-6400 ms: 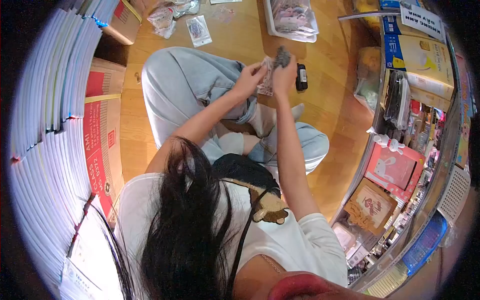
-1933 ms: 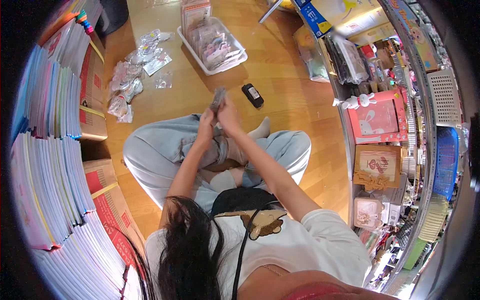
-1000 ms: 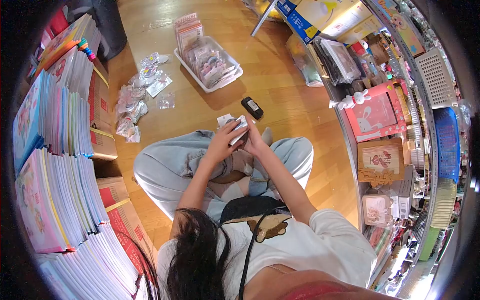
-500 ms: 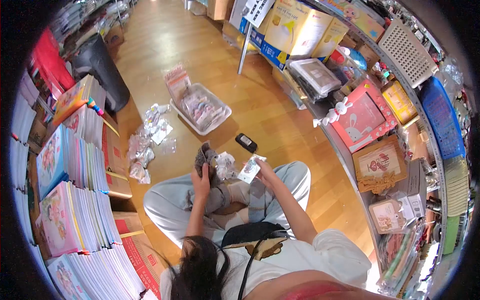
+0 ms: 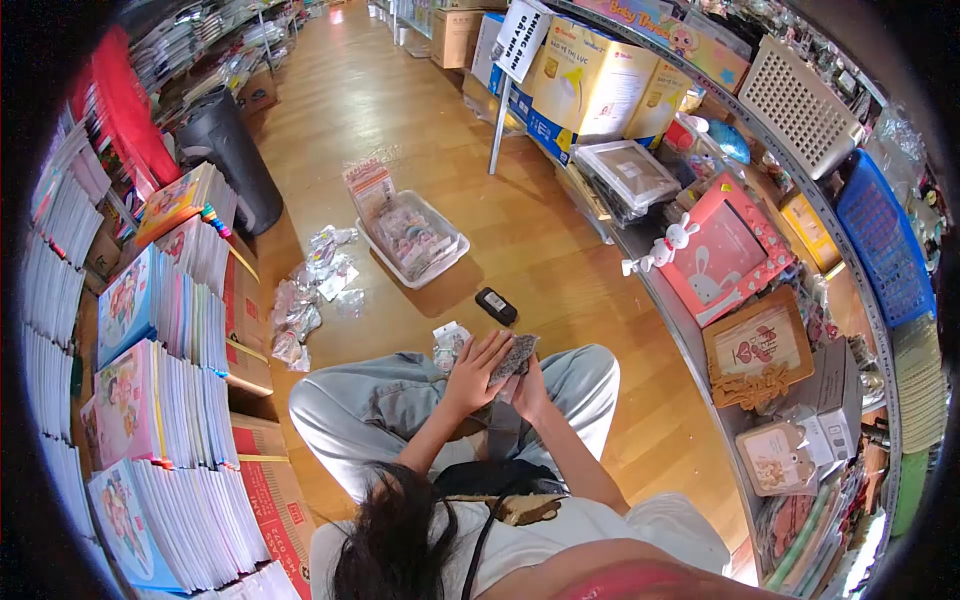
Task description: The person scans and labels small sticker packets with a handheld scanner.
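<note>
Both hands are together above my crossed legs. My left hand lies with its fingers pressed over a grey cloth. On the cloth's other side, my right hand is wrapped round it and a piece of clear plastic. A small clear packet with a printed card lies on the floor just beyond my left hand. Past my hands sits a black device. Farther off, a white basket holds several small packets, and a pink printed pack leans at its back left corner.
Clear plastic packets are heaped on the floor at left. Stacked notebooks and a black cylinder line the left side. The right shelf bears picture frames, yellow boxes and a blue basket.
My left hand has moved right with the grey cloth, and both hands have come together. The card packet that was in my right hand is no longer visible there. The view has shifted slightly.
</note>
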`<action>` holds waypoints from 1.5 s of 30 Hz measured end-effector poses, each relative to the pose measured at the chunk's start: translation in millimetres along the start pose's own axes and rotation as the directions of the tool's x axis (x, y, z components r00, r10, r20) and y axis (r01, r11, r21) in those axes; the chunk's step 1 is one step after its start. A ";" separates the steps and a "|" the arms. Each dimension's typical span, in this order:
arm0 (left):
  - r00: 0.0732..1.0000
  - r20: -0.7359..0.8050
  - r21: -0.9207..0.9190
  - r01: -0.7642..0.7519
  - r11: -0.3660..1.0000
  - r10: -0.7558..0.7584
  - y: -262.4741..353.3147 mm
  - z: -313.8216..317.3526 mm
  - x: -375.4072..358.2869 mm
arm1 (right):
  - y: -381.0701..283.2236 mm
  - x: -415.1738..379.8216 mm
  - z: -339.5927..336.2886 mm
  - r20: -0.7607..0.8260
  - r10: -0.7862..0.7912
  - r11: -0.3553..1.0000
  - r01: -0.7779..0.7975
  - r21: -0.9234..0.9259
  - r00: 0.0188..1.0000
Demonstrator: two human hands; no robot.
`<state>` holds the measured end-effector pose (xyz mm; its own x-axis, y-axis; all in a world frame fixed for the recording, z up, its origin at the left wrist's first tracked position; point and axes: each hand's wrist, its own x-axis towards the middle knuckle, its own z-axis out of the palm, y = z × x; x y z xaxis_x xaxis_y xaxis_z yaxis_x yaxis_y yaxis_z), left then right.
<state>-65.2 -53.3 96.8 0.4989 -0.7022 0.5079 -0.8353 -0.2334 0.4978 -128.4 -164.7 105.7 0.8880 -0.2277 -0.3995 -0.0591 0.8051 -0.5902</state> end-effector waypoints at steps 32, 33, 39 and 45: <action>0.936 -0.115 -0.396 0.264 0.880 -0.333 18.1 21.7 -6.6 | -5.5 -9.3 25.8 0.050 0.036 0.995 -0.031 -0.097 0.998; 0.930 -0.072 -0.333 0.317 0.888 -0.359 13.5 12.2 -1.6 | -0.5 -10.7 25.2 0.050 0.035 0.985 -0.026 -0.172 0.998; 0.720 0.171 -0.652 0.595 0.471 -0.672 -41.4 7.0 24.3 | 13.8 -22.2 32.9 0.117 0.164 0.935 -0.116 -0.334 0.979; 0.764 0.002 -0.762 0.419 0.494 -0.645 -5.0 51.3 -29.4 | 7.4 -6.7 35.3 0.150 -0.081 0.973 0.111 -0.202 0.985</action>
<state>-87.6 -66.0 43.3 0.9197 -0.3871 0.0654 -0.0274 0.1027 0.9943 -118.7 -137.9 128.8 0.9481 -0.2077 -0.2406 -0.0512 0.6473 -0.7605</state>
